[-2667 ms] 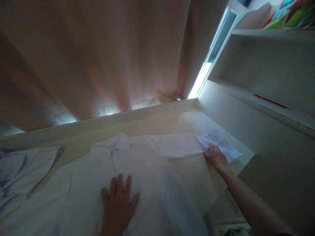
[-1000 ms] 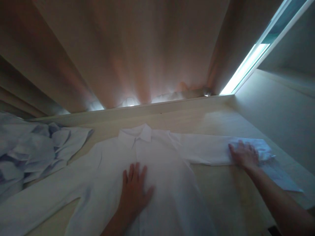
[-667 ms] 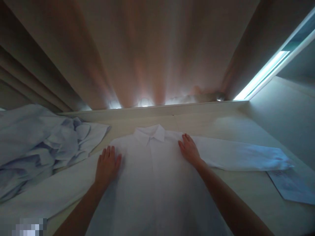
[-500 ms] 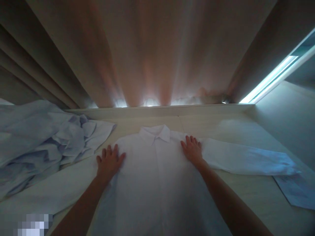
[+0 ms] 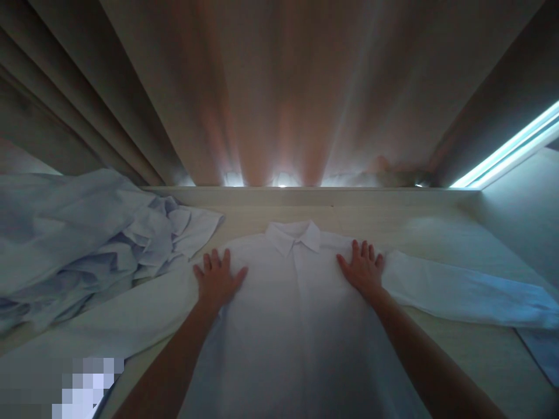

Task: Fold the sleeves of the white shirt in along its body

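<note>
White shirt (image 5: 297, 314) lies face up and flat on the pale wooden surface (image 5: 463, 349), collar pointing away, sleeves stretched out to both sides. Since half a second ago both hands have slid slightly outward along the shoulders. Left hand (image 5: 217, 280) and right hand (image 5: 362, 269) press palm-down, fingers spread, gripping nothing. Thin, smooth cloth. Left of the left hand sits a crumpled pile of pale blue shirts (image 5: 82, 238); pleated curtain (image 5: 279, 87) hangs beyond

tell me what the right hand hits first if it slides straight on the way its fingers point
Probably the shoulder seam of the white shirt just ahead of the right hand, then bare table; depth is hard to judge.
</note>
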Demonstrator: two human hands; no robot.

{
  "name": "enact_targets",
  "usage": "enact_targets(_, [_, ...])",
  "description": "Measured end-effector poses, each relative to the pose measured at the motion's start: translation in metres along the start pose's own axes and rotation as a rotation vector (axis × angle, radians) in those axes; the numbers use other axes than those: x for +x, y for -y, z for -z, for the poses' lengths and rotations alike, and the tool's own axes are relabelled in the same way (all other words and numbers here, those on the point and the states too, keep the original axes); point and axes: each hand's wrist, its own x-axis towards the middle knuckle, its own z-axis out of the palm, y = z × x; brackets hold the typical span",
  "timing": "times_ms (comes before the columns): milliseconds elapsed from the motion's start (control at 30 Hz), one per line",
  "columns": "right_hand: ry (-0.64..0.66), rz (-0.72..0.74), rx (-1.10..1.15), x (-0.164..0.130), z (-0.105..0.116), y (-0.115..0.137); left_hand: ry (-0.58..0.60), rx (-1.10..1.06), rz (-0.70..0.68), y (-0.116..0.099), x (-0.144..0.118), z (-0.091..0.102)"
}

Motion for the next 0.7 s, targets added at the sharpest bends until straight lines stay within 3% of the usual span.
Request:
enact_targets(200, [-0.052, 0.269, 0.066, -0.017, 0.015, 0.055, -0.056, -0.052, -0.207, -0.054, -0.007, 0.004])
enact_targets(333, [0.027, 0.402, 0.096, -0.024, 0.010, 0.079, -0.057, -0.114, -0.170, -0.083, -0.003, -0.005])
enact_targets(533, [0.129, 0.334, 0.081, -0.030, 0.002, 0.085, -0.025, -0.092, -0.155, -0.070, 0.005, -0.012])
enact_targets(700, [0.135, 0.316, 0.061, -0.033, 0.002, 0.087, -0.010, -0.063, -0.150, -0.067, 0.008, -0.011])
